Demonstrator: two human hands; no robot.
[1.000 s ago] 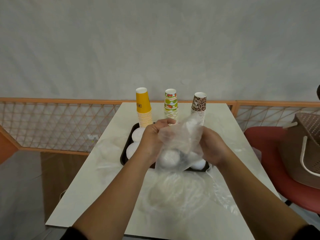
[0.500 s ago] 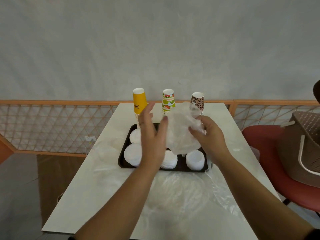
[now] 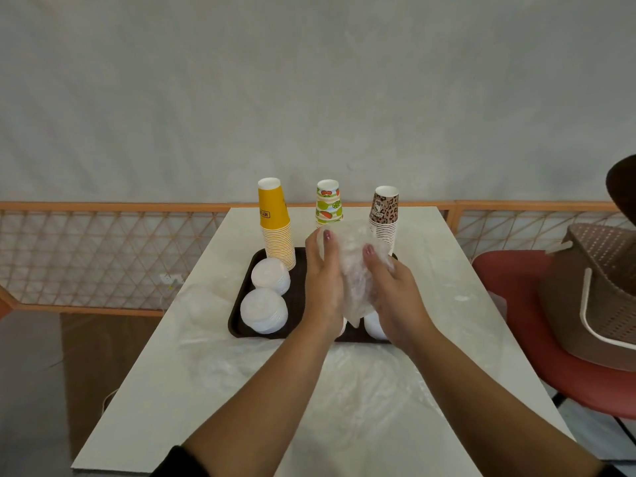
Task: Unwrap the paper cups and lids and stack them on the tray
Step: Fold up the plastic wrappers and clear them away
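My right hand (image 3: 395, 294) grips a crumpled clear plastic wrapper (image 3: 354, 270) above the dark tray (image 3: 241, 321), thumb on its front. My left hand (image 3: 321, 284) presses against the wrapper's left side with fairly straight fingers. At the tray's back stand three upside-down cup stacks: yellow (image 3: 275, 232), fruit-patterned (image 3: 328, 203) and leopard-patterned (image 3: 383, 215). Two stacks of white lids (image 3: 270, 275) (image 3: 263, 309) sit on the tray's left. Another lid stack (image 3: 373, 327) shows partly under my right hand; the tray's middle is hidden.
Loose clear wrappers lie on the white table, one in front of the tray (image 3: 361, 401) and one to its left (image 3: 203, 304). A brown woven basket (image 3: 599, 294) sits on a red chair (image 3: 550, 366) at the right. An orange lattice railing (image 3: 103, 256) runs behind.
The wrapper has come off the lids, which now stand on the tray. My left hand let go, opened, then closed in against the wrapper again. Both hands squeeze it smaller.
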